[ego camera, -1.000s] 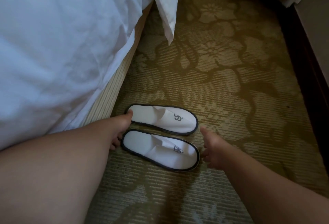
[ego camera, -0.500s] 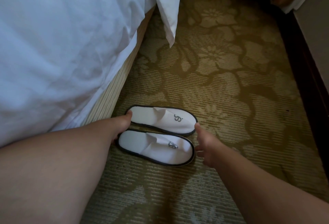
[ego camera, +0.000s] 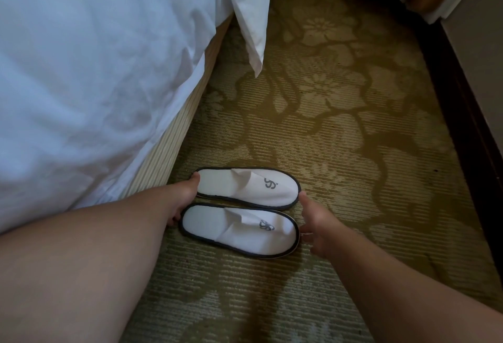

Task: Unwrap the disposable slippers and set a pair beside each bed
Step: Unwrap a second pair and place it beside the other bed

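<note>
Two white disposable slippers with dark trim and a grey logo lie side by side on the carpet, next to the bed (ego camera: 163,149). The far slipper (ego camera: 246,186) and the near slipper (ego camera: 239,229) both point their toes to the right. My left hand (ego camera: 182,197) is at the heel ends, its thumb touching the far slipper's heel; its fingers are mostly hidden under the hand. At the toe ends is my right hand (ego camera: 317,224), with its thumb against the far slipper's toe and its fingers against the near one's.
A white duvet (ego camera: 95,70) hangs over the bed's striped base on the left, and one corner of it (ego camera: 254,43) droops toward the floor. Patterned olive carpet (ego camera: 340,124) stretches ahead. A dark skirting board and wall (ego camera: 462,113) run along the right, with curtains at the top right.
My right hand has moved left up to the toes, and the near slipper has slid left, level with the far one. The left hand has stayed at the heels.
</note>
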`<state>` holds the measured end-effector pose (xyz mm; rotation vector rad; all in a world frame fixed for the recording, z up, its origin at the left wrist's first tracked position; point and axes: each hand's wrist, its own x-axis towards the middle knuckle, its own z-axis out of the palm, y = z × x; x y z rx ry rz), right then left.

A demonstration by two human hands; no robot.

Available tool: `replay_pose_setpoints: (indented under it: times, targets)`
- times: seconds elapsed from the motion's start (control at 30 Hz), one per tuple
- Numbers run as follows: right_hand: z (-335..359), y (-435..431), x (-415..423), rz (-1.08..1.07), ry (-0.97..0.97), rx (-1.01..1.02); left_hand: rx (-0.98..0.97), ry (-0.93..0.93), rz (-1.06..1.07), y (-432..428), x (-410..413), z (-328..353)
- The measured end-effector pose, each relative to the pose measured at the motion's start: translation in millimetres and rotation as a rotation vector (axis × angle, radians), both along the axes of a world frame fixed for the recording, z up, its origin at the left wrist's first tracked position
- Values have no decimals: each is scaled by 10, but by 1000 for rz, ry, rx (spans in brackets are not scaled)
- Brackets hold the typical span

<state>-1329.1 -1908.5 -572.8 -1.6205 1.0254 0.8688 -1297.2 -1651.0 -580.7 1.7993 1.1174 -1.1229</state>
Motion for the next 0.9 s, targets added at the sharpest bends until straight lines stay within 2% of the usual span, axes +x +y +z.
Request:
replay_pose_setpoints:
  times: [0.23, 0.9]
  targets:
    - [-77, 10, 3, -1, 25, -25, 4, -67, 55, -17, 27, 8]
    - [-117, 16, 38, 56, 43, -34, -47, -64, 140, 30, 89, -76]
